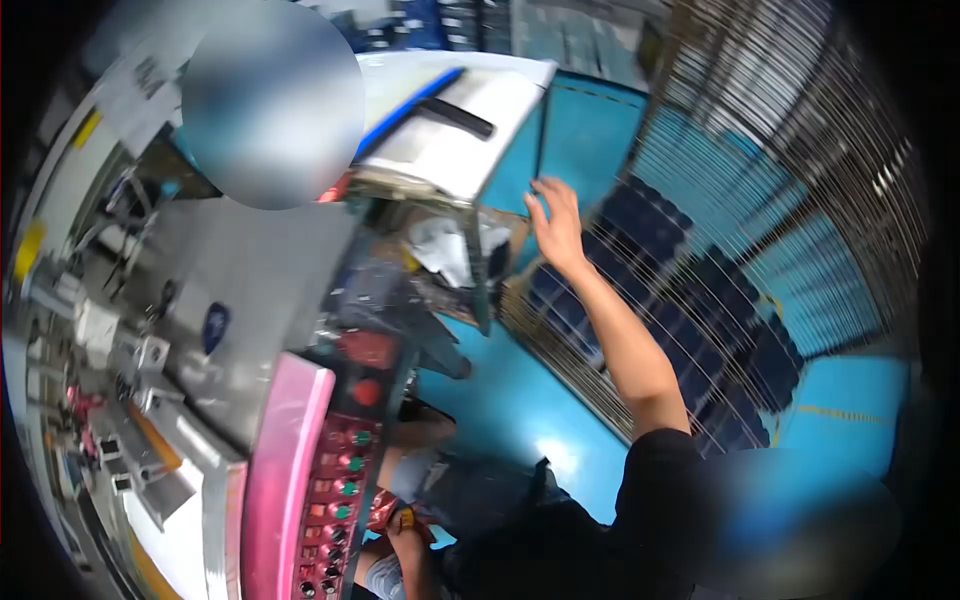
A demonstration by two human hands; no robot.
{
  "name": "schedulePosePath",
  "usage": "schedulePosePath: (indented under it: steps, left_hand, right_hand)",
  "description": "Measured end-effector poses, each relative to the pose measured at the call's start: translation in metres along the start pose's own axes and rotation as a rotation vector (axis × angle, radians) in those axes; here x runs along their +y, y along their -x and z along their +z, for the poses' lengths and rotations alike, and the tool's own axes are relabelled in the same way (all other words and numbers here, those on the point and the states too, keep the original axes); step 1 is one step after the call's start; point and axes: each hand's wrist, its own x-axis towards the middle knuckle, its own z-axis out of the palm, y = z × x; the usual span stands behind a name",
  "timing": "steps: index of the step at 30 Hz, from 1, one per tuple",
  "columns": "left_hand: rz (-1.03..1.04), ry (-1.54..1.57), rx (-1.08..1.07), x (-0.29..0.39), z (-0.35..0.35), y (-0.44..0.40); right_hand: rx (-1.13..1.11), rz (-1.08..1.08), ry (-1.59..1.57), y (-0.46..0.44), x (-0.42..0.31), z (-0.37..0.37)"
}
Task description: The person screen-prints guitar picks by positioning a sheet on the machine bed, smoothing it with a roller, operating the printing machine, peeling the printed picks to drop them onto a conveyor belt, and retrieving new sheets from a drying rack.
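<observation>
My right hand (556, 222) is stretched out over the blue floor, between a white-topped table (480, 165) and a wire rack (600, 375). Its fingers are apart, slightly bent, with nothing between them. Low in the view, my left hand (406, 541) is near my lap, beside the button panel of a pink machine (285, 480). Its fingers are closed on a small yellow item (407, 518). Red material (382, 508) lies close by, partly hidden and blurred.
Dark blue trays (690, 335) show behind the rack's wires. A black bar (457, 117) and a blue strip (410, 112) lie on the table. A grey metal worktop (265, 270) bears a dark blue object (215, 326). Blurred patches hide two areas.
</observation>
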Motion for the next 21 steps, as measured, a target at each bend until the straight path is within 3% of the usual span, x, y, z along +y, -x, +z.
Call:
schedulePosePath:
  steps: [2,3,4,5,6,8,11,12,15,17,18,19,20,21]
  left_hand:
    - [-0.097,-0.115,-0.049,0.005,0.006,0.0]
    - [-0.119,-0.165,-0.057,0.001,0.005,-0.002]
    - [-0.14,-0.204,-0.071,-0.003,0.002,-0.005]
    - [-0.162,-0.242,-0.081,-0.01,-0.005,-0.005]
    - [-0.15,-0.223,-0.06,-0.018,-0.007,-0.005]
    - [-0.256,-0.229,-0.011,-0.001,0.01,0.008]
    - [-0.263,-0.301,-0.015,-0.014,-0.018,0.001]
    - [-0.32,-0.348,0.074,-0.001,-0.005,0.009]
    - [-0.237,-0.46,0.104,0.007,-0.003,0.018]
    - [-0.213,-0.395,0.174,0.006,0.005,0.018]
    - [-0.247,-0.281,0.103,0.031,0.032,0.031]
    - [-0.343,-0.249,0.234,0.023,0.027,0.022]
    - [-0.165,-0.206,0.102,0.021,0.026,0.019]
    - [-0.148,-0.269,0.075,0.032,0.037,0.019]
  right_hand:
    - [-0.021,0.182,0.186,0.08,0.103,-0.053]
    - [-0.158,0.601,0.183,0.123,0.169,-0.086]
    - [0.048,0.919,0.009,0.155,0.198,-0.125]
    - [0.124,1.397,-0.255,0.176,0.241,-0.172]
    - [0.467,1.517,-0.398,0.201,0.27,-0.206]
    - [0.669,1.496,-0.701,0.26,0.349,-0.278]
    - [0.852,1.52,-0.491,0.282,0.356,-0.349]
    - [0.97,1.515,-0.463,0.29,0.354,-0.372]
    - [1.31,1.472,-0.376,0.33,0.366,-0.435]
    - [1.153,1.5,-0.641,0.366,0.374,-0.472]
    - [1.153,1.421,-0.695,0.416,0.429,-0.492]
    - [1.106,1.319,-0.788,0.445,0.462,-0.504]
    - [1.055,1.219,-0.882,0.474,0.493,-0.517]
    - [0.71,1.112,-0.861,0.443,0.455,-0.523]
